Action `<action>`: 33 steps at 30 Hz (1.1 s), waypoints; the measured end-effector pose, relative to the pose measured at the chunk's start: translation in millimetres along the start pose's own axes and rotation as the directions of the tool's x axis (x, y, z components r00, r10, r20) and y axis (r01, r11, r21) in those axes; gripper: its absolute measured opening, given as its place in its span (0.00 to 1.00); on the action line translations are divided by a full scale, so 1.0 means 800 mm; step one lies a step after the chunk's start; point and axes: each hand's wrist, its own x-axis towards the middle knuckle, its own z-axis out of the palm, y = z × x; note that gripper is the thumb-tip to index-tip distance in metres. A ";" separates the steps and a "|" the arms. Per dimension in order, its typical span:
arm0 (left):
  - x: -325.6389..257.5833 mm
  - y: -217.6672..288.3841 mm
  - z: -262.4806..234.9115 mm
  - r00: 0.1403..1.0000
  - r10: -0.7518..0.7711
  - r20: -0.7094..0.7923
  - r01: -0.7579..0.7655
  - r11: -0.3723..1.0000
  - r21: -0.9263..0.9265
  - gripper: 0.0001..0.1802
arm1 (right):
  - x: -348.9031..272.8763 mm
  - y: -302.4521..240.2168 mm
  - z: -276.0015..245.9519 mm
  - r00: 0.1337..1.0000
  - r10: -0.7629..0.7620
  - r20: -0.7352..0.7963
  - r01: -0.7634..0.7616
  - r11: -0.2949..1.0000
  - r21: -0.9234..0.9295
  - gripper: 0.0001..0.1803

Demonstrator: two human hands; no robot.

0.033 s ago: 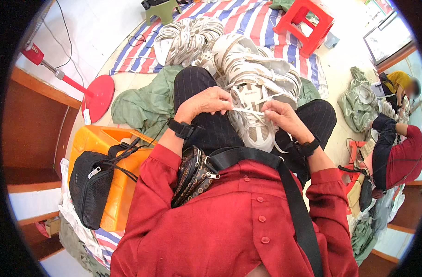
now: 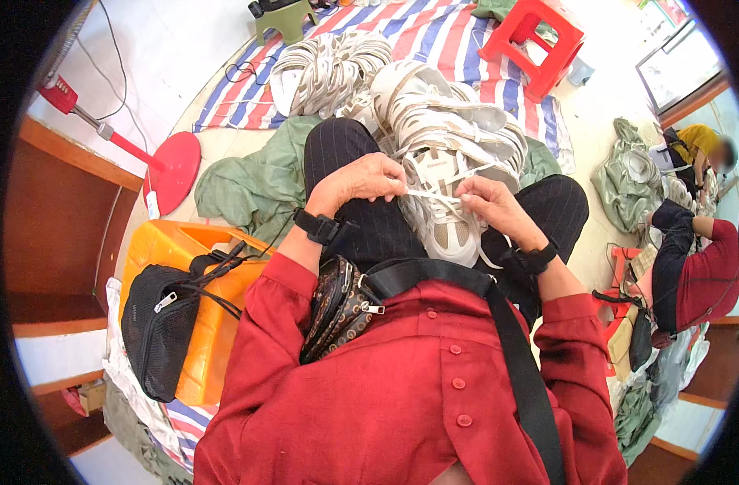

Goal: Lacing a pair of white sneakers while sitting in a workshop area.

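Observation:
A white sneaker [image 2: 449, 234] with beige mesh panels stands between my knees, its toe toward me. White shoelaces [image 2: 434, 195] cross above its tongue, pulled out to both sides. My left hand [image 2: 371, 178] pinches one lace at the left of the shoe. On the other side, my right hand [image 2: 491, 202] grips the lace with thumb and fingers, and a loose end hangs down near my right wrist. Just beyond the shoe, a heap of similar white sneakers [image 2: 422, 101] leans together; a second row of sneakers [image 2: 329, 69] lies farther left.
A striped sheet [image 2: 442, 40] covers the floor ahead, with a red stool [image 2: 539, 48] and a green stool [image 2: 285, 23] on it. An orange stool [image 2: 200, 356] with a black bag [image 2: 161, 323] stands left. Green cloth [image 2: 248, 174] lies by my left knee. At right, other people [image 2: 701, 259] sit.

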 end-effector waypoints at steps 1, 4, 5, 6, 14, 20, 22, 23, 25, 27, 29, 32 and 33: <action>0.001 0.000 0.000 1.000 0.005 0.029 -0.005 1.000 0.011 0.10 | 0.002 0.004 -0.001 0.999 -0.020 0.037 0.021 1.000 -0.021 0.05; -0.003 0.028 0.003 0.986 0.156 0.061 -0.143 0.975 -0.170 0.08 | -0.001 -0.003 0.001 0.999 -0.025 0.022 0.027 0.992 -0.121 0.07; -0.009 0.045 0.006 0.972 0.233 0.031 -0.223 0.954 -0.200 0.08 | -0.006 -0.018 0.005 1.000 0.022 0.006 -0.021 0.980 -0.200 0.09; -0.011 0.056 0.012 0.965 0.259 0.051 -0.235 0.931 -0.280 0.09 | -0.012 -0.033 0.008 0.997 -0.072 0.031 0.078 0.964 -0.253 0.14; -0.007 0.071 0.027 0.899 0.438 0.017 -0.435 0.896 -0.087 0.11 | -0.015 -0.077 0.024 0.995 -0.051 0.081 0.050 0.999 0.008 0.11; 0.008 0.024 0.020 0.982 0.169 0.084 -0.173 0.984 0.045 0.10 | -0.023 -0.058 0.004 1.000 0.030 -0.010 -0.030 1.000 0.005 0.16; 0.016 0.003 0.017 0.982 0.159 0.101 -0.148 0.983 -0.109 0.10 | -0.029 -0.034 -0.024 0.998 0.058 -0.026 -0.059 0.997 -0.044 0.15; 0.018 0.000 0.014 0.983 0.143 0.116 -0.109 0.959 -0.260 0.10 | -0.034 -0.029 -0.028 0.992 0.122 -0.034 -0.121 0.992 0.041 0.14; 0.031 -0.002 0.014 0.975 0.170 0.142 -0.143 0.973 -0.180 0.11 | -0.038 -0.010 -0.035 0.991 0.127 -0.048 -0.121 0.987 0.102 0.14; 0.043 0.003 0.022 0.966 0.195 0.171 -0.190 0.981 -0.047 0.10 | -0.039 -0.004 -0.038 0.989 0.134 -0.064 -0.122 0.979 0.164 0.14; 0.053 0.009 0.016 0.968 0.151 0.201 -0.149 0.989 -0.025 0.10 | -0.039 -0.004 -0.042 0.998 0.045 -0.048 -0.032 0.966 0.255 0.13; 0.058 0.022 0.006 0.952 0.151 0.266 -0.179 0.980 0.086 0.09 | -0.051 -0.006 -0.041 1.000 0.028 0.007 -0.029 0.982 0.189 0.15; 0.056 0.029 0.006 0.951 0.149 0.271 -0.179 0.980 0.088 0.09 | -0.056 -0.006 -0.040 0.999 -0.003 0.052 -0.005 0.989 0.147 0.15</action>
